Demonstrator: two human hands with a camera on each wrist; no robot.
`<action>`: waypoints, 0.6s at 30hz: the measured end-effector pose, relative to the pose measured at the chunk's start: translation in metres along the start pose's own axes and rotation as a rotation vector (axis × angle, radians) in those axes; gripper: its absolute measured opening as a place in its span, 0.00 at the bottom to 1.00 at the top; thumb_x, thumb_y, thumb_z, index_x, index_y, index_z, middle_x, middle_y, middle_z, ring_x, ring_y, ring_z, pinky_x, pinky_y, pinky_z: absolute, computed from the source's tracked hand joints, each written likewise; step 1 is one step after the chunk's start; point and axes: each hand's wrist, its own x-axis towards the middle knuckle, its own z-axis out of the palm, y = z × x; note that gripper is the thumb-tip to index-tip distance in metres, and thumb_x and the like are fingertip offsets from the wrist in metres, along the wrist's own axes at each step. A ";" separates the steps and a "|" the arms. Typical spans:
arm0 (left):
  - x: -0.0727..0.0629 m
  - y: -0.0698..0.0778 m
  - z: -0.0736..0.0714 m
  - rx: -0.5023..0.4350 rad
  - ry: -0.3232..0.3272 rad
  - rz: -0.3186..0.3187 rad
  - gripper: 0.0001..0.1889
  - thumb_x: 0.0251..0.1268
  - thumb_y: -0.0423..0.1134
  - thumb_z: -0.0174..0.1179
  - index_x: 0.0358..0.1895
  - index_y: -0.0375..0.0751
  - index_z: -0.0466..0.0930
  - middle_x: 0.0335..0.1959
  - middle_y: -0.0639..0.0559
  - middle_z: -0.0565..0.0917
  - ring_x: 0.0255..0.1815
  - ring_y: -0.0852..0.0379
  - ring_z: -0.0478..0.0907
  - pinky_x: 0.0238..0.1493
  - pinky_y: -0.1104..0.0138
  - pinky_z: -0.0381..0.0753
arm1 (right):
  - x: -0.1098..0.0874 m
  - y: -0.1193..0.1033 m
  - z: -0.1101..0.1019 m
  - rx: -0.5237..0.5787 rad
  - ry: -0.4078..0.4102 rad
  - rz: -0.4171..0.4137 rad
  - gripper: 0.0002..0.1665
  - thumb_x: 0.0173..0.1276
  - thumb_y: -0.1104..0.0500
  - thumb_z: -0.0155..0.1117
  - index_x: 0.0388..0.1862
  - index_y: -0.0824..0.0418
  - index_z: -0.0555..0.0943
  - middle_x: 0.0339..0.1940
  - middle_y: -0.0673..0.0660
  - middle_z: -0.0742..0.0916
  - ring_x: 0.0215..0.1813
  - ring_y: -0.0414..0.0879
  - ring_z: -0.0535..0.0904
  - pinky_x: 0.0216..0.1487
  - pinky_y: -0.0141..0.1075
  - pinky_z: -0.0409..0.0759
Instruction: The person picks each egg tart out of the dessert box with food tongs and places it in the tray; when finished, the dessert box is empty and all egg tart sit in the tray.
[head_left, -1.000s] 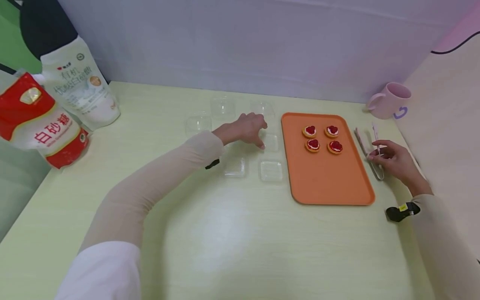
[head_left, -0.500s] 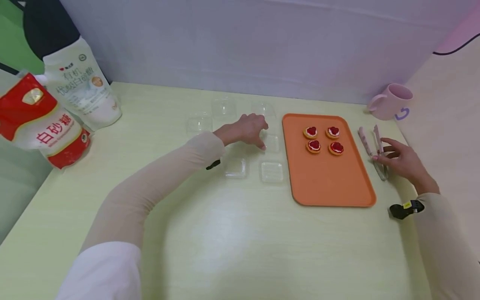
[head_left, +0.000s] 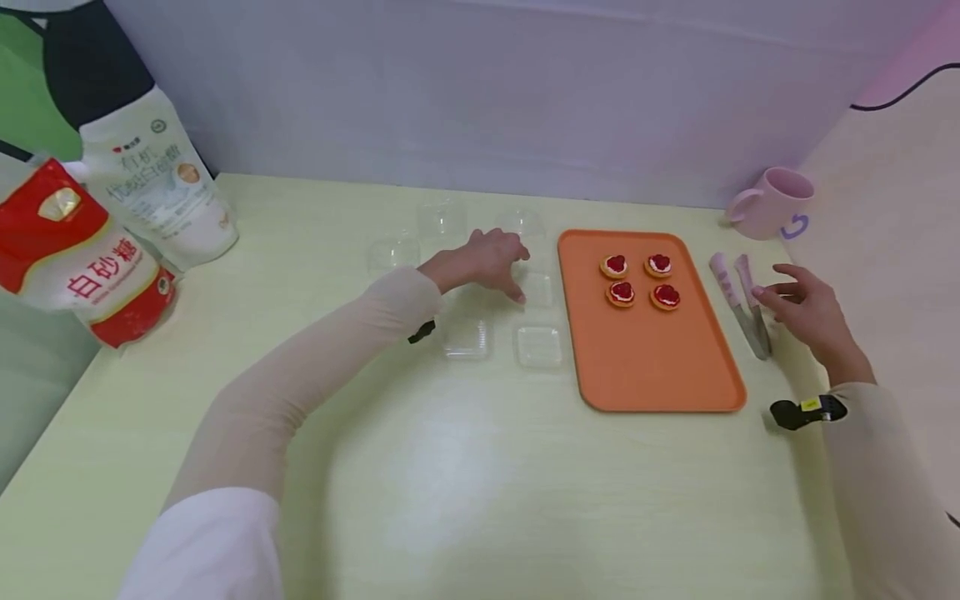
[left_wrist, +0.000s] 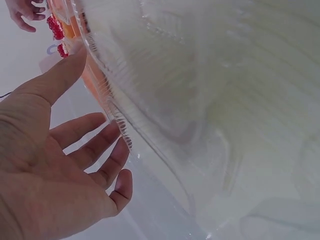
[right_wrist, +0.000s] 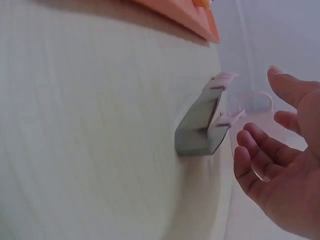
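Observation:
My left hand (head_left: 491,260) reaches among several clear plastic boxes in the head view, fingers spread and slightly bent over a clear box (head_left: 538,289). In the left wrist view its thumb and fingertips are right at the ribbed rim of a clear plastic box (left_wrist: 165,100). Metal tongs (head_left: 749,328) with pale pink tips lie on the table right of the orange tray (head_left: 652,362). Beside them, my right hand (head_left: 810,312) hangs with loosely bent fingers and holds nothing. A gap shows between its fingers and the tongs (right_wrist: 195,137) in the right wrist view.
Several small tarts (head_left: 621,293) with red topping and white cream sit on the tray's far half. A pink mug (head_left: 772,204) stands at the back right corner. A red and white sugar bag (head_left: 97,258) and a white pouch (head_left: 161,179) stand at the far left.
My right hand has let go of the tongs and drawn slightly right of them. The tongs' arms now lie closer together than half a second ago. The left hand has stayed in place.

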 end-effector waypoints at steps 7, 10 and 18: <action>-0.003 -0.007 0.002 -0.017 0.009 0.005 0.43 0.56 0.59 0.71 0.74 0.49 0.66 0.66 0.47 0.72 0.66 0.46 0.65 0.60 0.53 0.60 | 0.003 -0.029 0.007 0.074 0.032 -0.033 0.43 0.74 0.50 0.60 0.79 0.62 0.55 0.36 0.25 0.78 0.38 0.22 0.77 0.37 0.18 0.77; -0.004 -0.009 0.002 -0.012 0.018 0.022 0.43 0.56 0.60 0.70 0.74 0.49 0.66 0.66 0.46 0.72 0.65 0.45 0.65 0.60 0.52 0.61 | 0.005 -0.043 0.010 0.091 0.037 -0.057 0.41 0.74 0.51 0.60 0.80 0.59 0.55 0.37 0.26 0.78 0.39 0.24 0.78 0.37 0.19 0.78; -0.015 -0.026 -0.005 -0.097 0.131 0.069 0.39 0.64 0.59 0.64 0.74 0.44 0.66 0.69 0.42 0.70 0.70 0.42 0.63 0.67 0.43 0.59 | 0.010 -0.084 0.026 0.100 0.047 -0.135 0.38 0.75 0.53 0.59 0.78 0.59 0.58 0.38 0.28 0.79 0.41 0.23 0.77 0.38 0.19 0.77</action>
